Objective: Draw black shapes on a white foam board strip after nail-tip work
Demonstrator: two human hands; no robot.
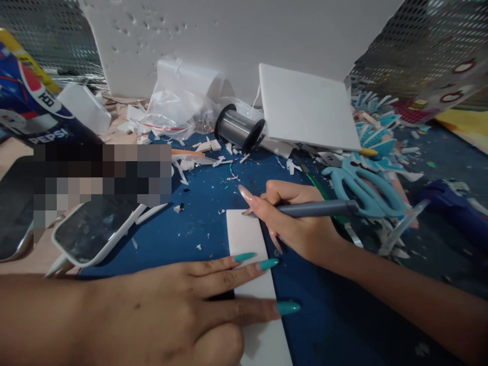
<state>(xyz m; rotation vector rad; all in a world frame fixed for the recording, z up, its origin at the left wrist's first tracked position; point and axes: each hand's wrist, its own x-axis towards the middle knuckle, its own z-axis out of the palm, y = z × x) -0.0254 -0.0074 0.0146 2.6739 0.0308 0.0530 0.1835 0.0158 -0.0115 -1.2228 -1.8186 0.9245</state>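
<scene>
A long white strip of foam board (247, 236) lies on the blue work surface in front of me, its near end running out of view. My left hand (206, 300) lies across it, palm down with fingers stretched out, pressing on the strip. In my right hand (301, 223) is a slim grey pen (318, 208), pinched between thumb and fingers. Its point is at the far end of the strip, partly hidden by my thumb, so I cannot tell whether it touches.
Blue-handled scissors (369, 190) lie right of my right hand. Behind are a wire spool (240, 127), a white board (308, 109), a plastic bag (179, 112) and scattered white scraps. Phones (95, 229) and a Pepsi can (38, 107) are at left; a blue tool (453, 203) is at right.
</scene>
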